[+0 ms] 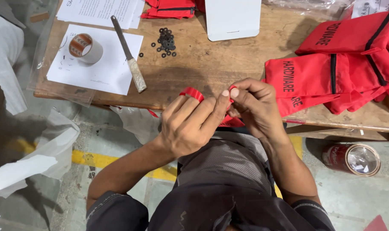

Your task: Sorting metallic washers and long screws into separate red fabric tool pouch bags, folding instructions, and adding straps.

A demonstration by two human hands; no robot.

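Pinching a small red fabric piece [193, 93], both hands [190, 124] [254, 107] grip it beside stacked red cloth bags [331, 77] on the wooden worktop [220, 60].

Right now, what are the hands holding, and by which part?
Both hands hold a small red pouch. The left hand and right hand pinch its top edge between fingertips, at the table edge.

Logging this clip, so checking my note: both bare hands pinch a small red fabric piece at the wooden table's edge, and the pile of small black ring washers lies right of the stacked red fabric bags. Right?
One detail is wrong. The head view shows the pile of small black ring washers left of the stacked red fabric bags, near the metal file. The left hand and right hand do pinch the small red fabric piece at the wooden table's edge.
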